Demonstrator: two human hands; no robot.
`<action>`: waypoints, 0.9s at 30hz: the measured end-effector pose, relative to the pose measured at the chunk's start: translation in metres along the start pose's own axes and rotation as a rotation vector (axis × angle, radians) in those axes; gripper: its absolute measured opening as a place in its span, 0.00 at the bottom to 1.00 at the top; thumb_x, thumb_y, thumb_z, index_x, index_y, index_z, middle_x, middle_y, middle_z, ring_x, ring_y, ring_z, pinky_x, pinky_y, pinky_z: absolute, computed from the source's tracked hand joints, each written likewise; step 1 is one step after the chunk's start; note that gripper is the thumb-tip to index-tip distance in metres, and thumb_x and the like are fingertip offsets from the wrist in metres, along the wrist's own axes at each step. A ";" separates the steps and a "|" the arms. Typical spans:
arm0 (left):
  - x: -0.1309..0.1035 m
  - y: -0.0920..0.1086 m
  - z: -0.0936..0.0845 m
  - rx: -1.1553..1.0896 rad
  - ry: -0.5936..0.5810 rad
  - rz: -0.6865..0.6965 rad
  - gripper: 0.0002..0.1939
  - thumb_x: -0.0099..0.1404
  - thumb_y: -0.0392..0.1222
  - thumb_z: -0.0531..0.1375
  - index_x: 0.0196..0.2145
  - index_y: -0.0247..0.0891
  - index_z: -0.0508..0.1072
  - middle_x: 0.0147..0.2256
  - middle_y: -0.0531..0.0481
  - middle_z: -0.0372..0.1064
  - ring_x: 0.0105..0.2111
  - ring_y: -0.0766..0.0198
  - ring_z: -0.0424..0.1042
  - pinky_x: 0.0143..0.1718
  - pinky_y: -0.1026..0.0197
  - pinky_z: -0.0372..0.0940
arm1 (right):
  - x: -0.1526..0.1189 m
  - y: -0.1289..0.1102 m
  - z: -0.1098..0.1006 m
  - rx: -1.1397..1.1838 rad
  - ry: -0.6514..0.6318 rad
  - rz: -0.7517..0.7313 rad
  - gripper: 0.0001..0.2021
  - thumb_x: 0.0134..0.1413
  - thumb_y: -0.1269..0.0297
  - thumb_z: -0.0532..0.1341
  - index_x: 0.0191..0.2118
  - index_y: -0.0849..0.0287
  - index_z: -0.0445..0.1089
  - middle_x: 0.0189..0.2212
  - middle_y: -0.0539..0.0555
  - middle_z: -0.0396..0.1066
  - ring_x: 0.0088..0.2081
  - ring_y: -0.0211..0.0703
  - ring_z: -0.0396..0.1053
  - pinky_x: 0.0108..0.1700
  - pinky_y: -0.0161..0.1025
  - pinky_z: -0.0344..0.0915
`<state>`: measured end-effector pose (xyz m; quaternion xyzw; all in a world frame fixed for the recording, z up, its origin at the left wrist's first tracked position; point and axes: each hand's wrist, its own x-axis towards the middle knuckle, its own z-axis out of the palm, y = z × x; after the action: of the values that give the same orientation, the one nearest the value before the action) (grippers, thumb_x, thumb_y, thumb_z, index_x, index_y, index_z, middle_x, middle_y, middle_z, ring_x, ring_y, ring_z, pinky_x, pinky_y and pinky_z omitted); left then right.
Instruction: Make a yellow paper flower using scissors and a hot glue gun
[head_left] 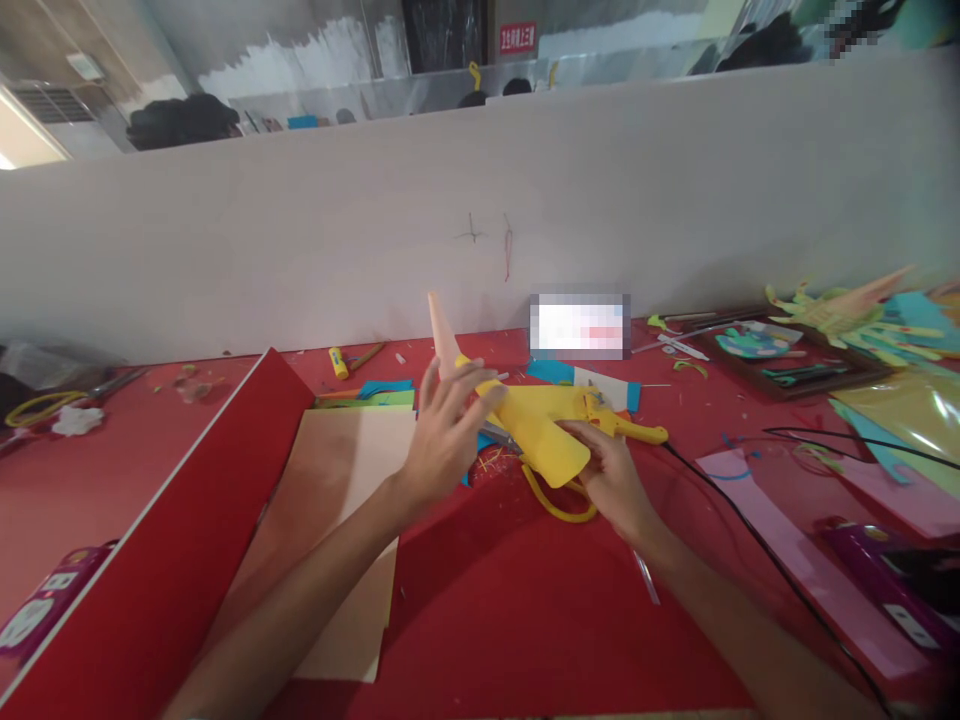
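1. Basically, right hand [615, 485] gripped lower edge of yellow paper [546, 430]; left hand [442, 435] had fingers open, loosely curved by its upper end, contact unclear.
2. Light pressure suited thin paper; creases were the risk.
3. Glue gun [637, 431] sat just beyond right fingers; nozzle warranted clearance.

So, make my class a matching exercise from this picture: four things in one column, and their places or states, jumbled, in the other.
Things
1. Red sign
2. Black cord
3. Pale sheet
4. Right hand

Places or states
A. Lying flat beside the standing red board
B. Touching the yellow piece
C. Seen above the top edge of the white partition
D. Running from the yellow handle

Right pairs: 1-C, 2-D, 3-A, 4-B
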<state>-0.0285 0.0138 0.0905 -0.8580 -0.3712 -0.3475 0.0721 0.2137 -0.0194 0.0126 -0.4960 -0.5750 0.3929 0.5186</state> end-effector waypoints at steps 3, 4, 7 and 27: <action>0.005 -0.005 -0.006 -0.142 0.200 -0.232 0.21 0.71 0.28 0.50 0.56 0.44 0.69 0.59 0.41 0.70 0.64 0.52 0.66 0.69 0.38 0.58 | 0.003 0.002 -0.002 0.084 0.043 0.093 0.18 0.53 0.58 0.67 0.50 0.55 0.76 0.52 0.61 0.79 0.53 0.58 0.78 0.52 0.52 0.76; 0.007 -0.007 -0.006 -0.215 0.237 -0.302 0.19 0.72 0.30 0.51 0.55 0.43 0.69 0.58 0.41 0.69 0.63 0.53 0.67 0.67 0.40 0.61 | 0.004 0.003 -0.002 0.108 0.053 0.119 0.19 0.54 0.57 0.68 0.50 0.55 0.76 0.53 0.61 0.79 0.53 0.58 0.78 0.52 0.52 0.76; 0.012 -0.015 -0.005 -0.522 0.235 -0.515 0.14 0.72 0.37 0.55 0.54 0.43 0.66 0.57 0.41 0.69 0.57 0.56 0.71 0.61 0.46 0.68 | 0.005 0.004 -0.003 0.132 0.061 0.162 0.21 0.54 0.53 0.69 0.52 0.55 0.76 0.52 0.61 0.79 0.53 0.58 0.78 0.51 0.52 0.77; 0.012 -0.010 0.002 -1.361 -0.115 -0.902 0.15 0.63 0.49 0.71 0.41 0.38 0.77 0.38 0.48 0.73 0.36 0.65 0.70 0.42 0.60 0.68 | -0.004 -0.023 0.006 0.640 -0.214 0.503 0.16 0.43 0.54 0.73 0.30 0.57 0.70 0.14 0.44 0.63 0.15 0.29 0.50 0.16 0.29 0.42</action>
<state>-0.0282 0.0286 0.0952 -0.4986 -0.3916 -0.4479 -0.6304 0.2041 -0.0271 0.0336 -0.3912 -0.3356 0.7152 0.4720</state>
